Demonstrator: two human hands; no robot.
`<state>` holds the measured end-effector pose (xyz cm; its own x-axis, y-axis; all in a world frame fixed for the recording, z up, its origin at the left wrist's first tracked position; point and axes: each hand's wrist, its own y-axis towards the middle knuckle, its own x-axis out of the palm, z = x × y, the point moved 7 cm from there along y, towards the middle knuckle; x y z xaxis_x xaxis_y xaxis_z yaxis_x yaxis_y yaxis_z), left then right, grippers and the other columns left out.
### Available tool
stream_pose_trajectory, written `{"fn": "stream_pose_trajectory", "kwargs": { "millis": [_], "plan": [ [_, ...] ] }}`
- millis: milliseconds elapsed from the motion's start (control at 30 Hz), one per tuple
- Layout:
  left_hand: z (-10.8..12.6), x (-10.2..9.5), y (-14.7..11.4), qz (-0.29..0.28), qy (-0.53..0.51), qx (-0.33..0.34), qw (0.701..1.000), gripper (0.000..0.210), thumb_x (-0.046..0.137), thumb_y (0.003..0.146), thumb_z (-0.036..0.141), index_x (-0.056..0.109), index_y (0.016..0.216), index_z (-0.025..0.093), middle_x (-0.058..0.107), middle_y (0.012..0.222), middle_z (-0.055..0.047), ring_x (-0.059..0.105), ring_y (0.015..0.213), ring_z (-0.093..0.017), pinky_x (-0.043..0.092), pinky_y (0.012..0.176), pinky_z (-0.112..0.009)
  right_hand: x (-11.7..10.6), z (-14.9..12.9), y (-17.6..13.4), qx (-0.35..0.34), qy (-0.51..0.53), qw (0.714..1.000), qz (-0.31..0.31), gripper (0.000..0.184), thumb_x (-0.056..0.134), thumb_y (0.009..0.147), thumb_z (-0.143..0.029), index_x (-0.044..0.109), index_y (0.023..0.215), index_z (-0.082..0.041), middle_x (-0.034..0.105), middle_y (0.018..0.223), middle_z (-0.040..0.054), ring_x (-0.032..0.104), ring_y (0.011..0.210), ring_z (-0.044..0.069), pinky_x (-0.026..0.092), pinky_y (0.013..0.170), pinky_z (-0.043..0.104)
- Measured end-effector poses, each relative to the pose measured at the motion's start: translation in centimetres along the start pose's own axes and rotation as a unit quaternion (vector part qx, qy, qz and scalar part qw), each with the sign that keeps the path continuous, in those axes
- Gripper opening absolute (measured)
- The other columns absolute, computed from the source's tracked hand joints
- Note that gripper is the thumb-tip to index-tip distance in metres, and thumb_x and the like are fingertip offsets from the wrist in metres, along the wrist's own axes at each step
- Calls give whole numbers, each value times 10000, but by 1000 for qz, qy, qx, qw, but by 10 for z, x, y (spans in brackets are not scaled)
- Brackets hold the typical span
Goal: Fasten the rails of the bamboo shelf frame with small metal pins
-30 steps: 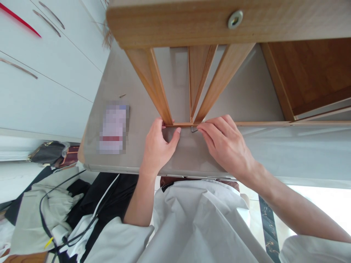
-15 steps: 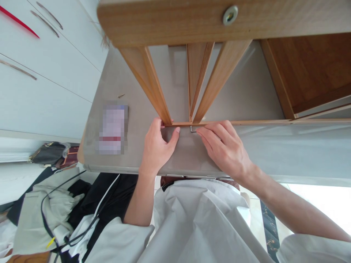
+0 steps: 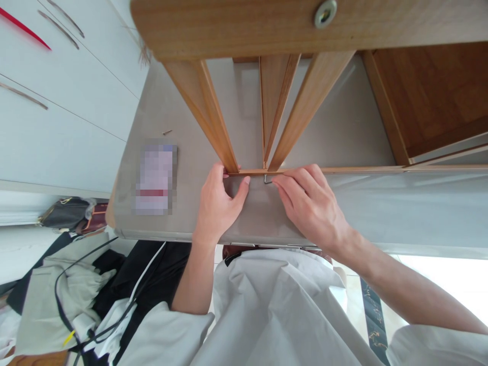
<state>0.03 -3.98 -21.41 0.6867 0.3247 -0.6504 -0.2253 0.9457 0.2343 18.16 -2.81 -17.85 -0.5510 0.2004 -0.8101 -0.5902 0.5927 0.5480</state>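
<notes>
A wooden frame [image 3: 244, 30] stands on the grey tabletop, its slats [image 3: 299, 109] running down to a thin lower rail [image 3: 343, 170]. My left hand [image 3: 221, 203] grips the lower left corner of this frame, fingers behind the wood and thumb in front. In my right hand [image 3: 310, 206] is the long arm of a small L-shaped hex key [image 3: 268, 181], pinched between thumb and fingers. The key's short end meets the rail just below the middle slat; the fastener there is too small to make out. A bolt head [image 3: 325, 14] shows in the upper rail.
Left of the frame lie a blurred-out flat object [image 3: 155, 178] and a small screw [image 3: 166, 132]. A brown wooden panel [image 3: 450, 96] is at the right. White drawers [image 3: 64, 137] border the table's left side; clothes and cables [image 3: 68, 284] are heaped below its edge.
The hex key has turned slightly at the rail, with my right fingers shifting a little along with it. My left hand stays in place. The camera view has shifted slightly.
</notes>
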Motion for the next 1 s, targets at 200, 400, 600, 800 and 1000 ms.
{"fn": "stream_pose_trajectory", "kwargs": {
  "millis": [200,400,600,800,1000],
  "plan": [
    [-1,0,0,1,-3,4,1000,307,690,926,296,572,1205,247,724,1197,-40,693,1095,-216,550,1044,-415,-2,5,3,20,23,1000,9,256,527,965,-22,635,1095,-214,695,989,76,558,883,219,547,815,386],
    [-1,0,0,5,-6,8,1000,323,691,922,295,572,1218,251,723,1195,-39,693,1087,-217,549,1050,-422,-5,14,2,52,28,997,39,139,608,969,-88,641,1002,-218,704,911,48,554,828,194,544,780,340],
    [-1,0,0,1,0,1,1000,313,689,928,313,575,1212,250,731,1192,-38,697,1082,-214,556,1040,-416,-4,18,-1,69,34,996,38,123,602,974,-111,655,990,-221,708,910,45,554,817,193,533,790,341],
    [0,0,0,-1,-3,2,1000,313,688,927,312,574,1211,246,729,1198,-44,693,1092,-214,548,1047,-419,-1,26,-10,80,18,997,-17,129,596,980,-156,694,1012,-234,711,954,61,572,846,209,525,824,364],
    [0,0,0,1,-1,4,1000,303,687,926,310,579,1201,242,729,1196,-49,692,1092,-217,549,1041,-413,1,32,-20,87,6,996,-36,169,593,987,-181,722,1086,-228,707,1036,83,588,889,220,534,853,383]
  ]
}}
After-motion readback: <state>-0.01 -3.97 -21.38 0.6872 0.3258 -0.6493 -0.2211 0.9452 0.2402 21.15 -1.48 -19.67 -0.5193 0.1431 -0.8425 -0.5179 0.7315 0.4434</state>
